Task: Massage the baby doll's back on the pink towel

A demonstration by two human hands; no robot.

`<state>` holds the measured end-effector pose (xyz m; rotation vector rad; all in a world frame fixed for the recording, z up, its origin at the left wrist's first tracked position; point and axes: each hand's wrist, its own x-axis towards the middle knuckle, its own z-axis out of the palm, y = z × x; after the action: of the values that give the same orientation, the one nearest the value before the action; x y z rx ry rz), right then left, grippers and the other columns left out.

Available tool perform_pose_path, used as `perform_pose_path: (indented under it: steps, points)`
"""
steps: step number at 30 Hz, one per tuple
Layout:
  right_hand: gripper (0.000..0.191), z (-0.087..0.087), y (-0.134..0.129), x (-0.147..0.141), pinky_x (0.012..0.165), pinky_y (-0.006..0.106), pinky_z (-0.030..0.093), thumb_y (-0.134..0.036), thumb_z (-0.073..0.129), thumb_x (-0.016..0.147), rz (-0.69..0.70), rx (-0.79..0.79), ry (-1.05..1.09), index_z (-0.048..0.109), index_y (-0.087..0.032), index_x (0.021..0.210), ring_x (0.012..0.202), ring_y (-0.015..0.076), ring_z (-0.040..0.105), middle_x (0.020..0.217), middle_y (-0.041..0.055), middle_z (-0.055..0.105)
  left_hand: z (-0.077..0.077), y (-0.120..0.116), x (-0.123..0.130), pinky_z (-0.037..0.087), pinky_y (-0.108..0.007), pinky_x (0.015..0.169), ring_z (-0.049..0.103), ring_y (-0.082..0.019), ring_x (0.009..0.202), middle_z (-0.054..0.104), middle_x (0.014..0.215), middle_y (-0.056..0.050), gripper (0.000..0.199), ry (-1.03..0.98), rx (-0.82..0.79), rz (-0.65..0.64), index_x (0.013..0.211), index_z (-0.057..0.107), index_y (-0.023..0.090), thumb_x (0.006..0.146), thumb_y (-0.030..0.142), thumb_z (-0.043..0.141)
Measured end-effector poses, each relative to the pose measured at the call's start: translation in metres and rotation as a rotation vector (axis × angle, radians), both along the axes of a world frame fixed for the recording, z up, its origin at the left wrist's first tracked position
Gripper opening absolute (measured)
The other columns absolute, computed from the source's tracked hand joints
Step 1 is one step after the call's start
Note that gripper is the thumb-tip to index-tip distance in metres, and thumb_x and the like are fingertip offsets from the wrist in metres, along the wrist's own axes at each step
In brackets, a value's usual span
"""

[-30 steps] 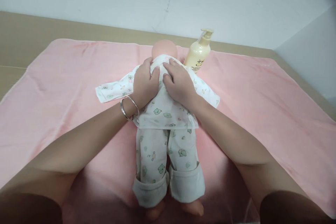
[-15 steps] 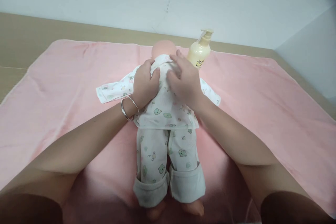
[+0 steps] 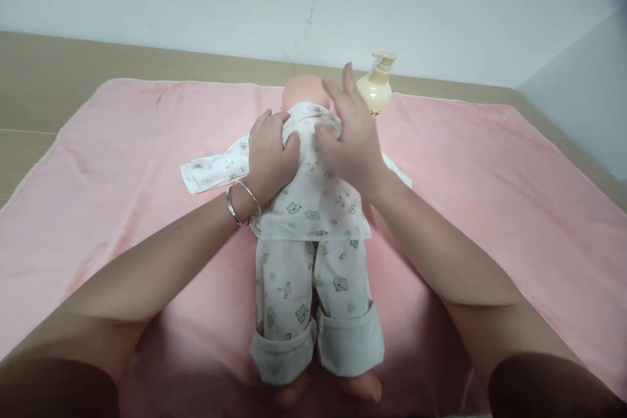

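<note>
A baby doll (image 3: 302, 88) lies stretched out on a pink blanket, its bald head at the far end and its feet towards me. It wears a white long-sleeved top (image 3: 313, 209) with small green animal prints and matching trousers (image 3: 289, 287) with wide rolled cuffs. My left hand (image 3: 274, 150), with two silver bangles at the wrist, is curved round the doll's upper side, thumb on the top. My right hand (image 3: 353, 140) is over the other shoulder, fingers spread and raised, thumb near the cloth. Whether it touches the top I cannot tell.
A cream pump bottle (image 3: 378, 88) stands beyond my right hand, partly hidden by it. The pink blanket (image 3: 490, 196) covers most of a wooden surface (image 3: 59, 59), which ends at a white wall (image 3: 171, 0) with a crack.
My right hand has lifted its fingers off the collar area and spread them, moving slightly up and right. It now covers more of the bottle. My left hand has stayed in place.
</note>
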<state>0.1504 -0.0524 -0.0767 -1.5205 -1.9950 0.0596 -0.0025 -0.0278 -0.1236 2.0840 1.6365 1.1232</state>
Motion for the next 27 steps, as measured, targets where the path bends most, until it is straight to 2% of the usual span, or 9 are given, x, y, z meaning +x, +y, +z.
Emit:
perform_pose_path:
  steps: [3, 6, 8, 11, 14, 17, 19, 22, 27]
  points:
    - [0.061, 0.023, 0.003, 0.018, 0.13, 0.057, 0.03, -0.023, 0.037, 0.098, -0.052, 0.119, 0.056, 0.036, -0.022, 0.159, 0.164, 0.0266, 0.016, 0.175, 0.0076, 0.015, 0.005, -0.002, 0.0, 0.025, -0.054, 0.134, 0.039, -0.03, 0.151, 0.064, 0.137, -0.009, 0.04, 0.059, 0.052, -0.003, 0.125, 0.061, 0.022, 0.088, 0.02, 0.046]
    - [0.059, 0.036, 0.011, 0.035, 0.13, 0.059, 0.028, -0.026, 0.035, 0.1, -0.087, 0.145, 0.102, 0.035, -0.02, 0.159, 0.163, 0.0303, 0.018, 0.174, 0.0102, 0.018, 0.026, -0.007, 0.005, 0.03, -0.052, 0.132, 0.04, -0.029, 0.151, 0.062, 0.14, -0.006, 0.036, -0.012, 0.027, -0.01, 0.122, 0.06, 0.024, 0.087, 0.019, 0.049]
    - [0.06, 0.038, 0.019, 0.044, 0.131, 0.053, 0.028, -0.025, 0.034, 0.099, -0.104, 0.101, 0.128, 0.036, -0.013, 0.158, 0.163, 0.0292, 0.02, 0.173, 0.015, 0.021, 0.051, -0.008, 0.012, 0.04, -0.045, 0.126, 0.051, -0.024, 0.141, 0.064, 0.139, -0.006, 0.029, -0.229, -0.078, -0.031, 0.116, 0.06, 0.022, 0.09, 0.018, 0.049]
    - [0.062, 0.029, 0.038, 0.054, 0.131, 0.06, 0.026, -0.028, 0.032, 0.099, -0.125, 0.048, 0.081, 0.034, -0.014, 0.16, 0.163, 0.0317, 0.015, 0.173, 0.0114, 0.023, 0.09, -0.004, 0.025, 0.046, -0.036, 0.12, 0.063, -0.018, 0.128, 0.068, 0.127, -0.008, 0.018, -0.766, -0.35, -0.121, 0.103, 0.061, 0.016, 0.096, 0.02, 0.045]
    - [0.066, 0.018, 0.053, 0.063, 0.133, 0.063, 0.021, -0.03, 0.04, 0.097, -0.112, 0.012, -0.033, 0.032, -0.018, 0.161, 0.164, 0.0338, 0.009, 0.173, 0.0075, 0.022, 0.113, 0.01, 0.041, 0.049, -0.035, 0.117, 0.059, -0.027, 0.138, 0.065, 0.13, -0.017, 0.038, -1.139, -0.649, -0.247, 0.115, 0.062, 0.013, 0.099, 0.041, 0.043]
    - [0.069, 0.014, 0.055, 0.065, 0.135, 0.056, 0.017, -0.025, 0.043, 0.095, -0.12, 0.002, -0.12, 0.028, -0.016, 0.162, 0.163, 0.031, 0.015, 0.172, 0.01, 0.025, 0.116, 0.027, 0.058, 0.047, -0.033, 0.12, 0.04, -0.028, 0.155, 0.056, 0.146, -0.019, 0.059, -1.358, -0.77, -0.393, 0.14, 0.053, 0.013, 0.097, 0.051, 0.046]
    - [0.068, 0.015, 0.052, 0.063, 0.134, 0.055, 0.017, -0.021, 0.041, 0.096, -0.15, 0.031, -0.177, 0.026, -0.009, 0.161, 0.16, 0.0324, 0.022, 0.169, 0.0155, 0.031, 0.114, 0.037, 0.069, 0.042, -0.036, 0.124, 0.029, -0.028, 0.161, 0.043, 0.16, -0.02, 0.068, -1.472, -0.797, -0.457, 0.152, 0.042, 0.011, 0.099, 0.054, 0.042]
    - [0.066, 0.017, 0.047, 0.059, 0.132, 0.057, 0.02, -0.024, 0.043, 0.096, -0.166, 0.073, -0.239, 0.029, -0.002, 0.157, 0.156, 0.0368, 0.027, 0.165, 0.0218, 0.035, 0.114, 0.046, 0.085, 0.037, -0.042, 0.127, 0.02, -0.031, 0.163, 0.027, 0.171, -0.018, 0.072, -1.594, -0.858, -0.558, 0.161, 0.026, 0.009, 0.105, 0.053, 0.034]
    - [0.061, 0.014, 0.048, 0.06, 0.128, 0.063, 0.029, -0.032, 0.045, 0.098, -0.149, 0.109, -0.231, 0.034, -0.015, 0.155, 0.154, 0.0371, 0.03, 0.161, 0.0186, 0.039, 0.12, 0.045, 0.092, 0.026, -0.044, 0.134, 0.013, -0.028, 0.164, 0.03, 0.172, -0.005, 0.067, -1.704, -0.924, -0.574, 0.161, 0.025, 0.016, 0.107, 0.054, 0.031]
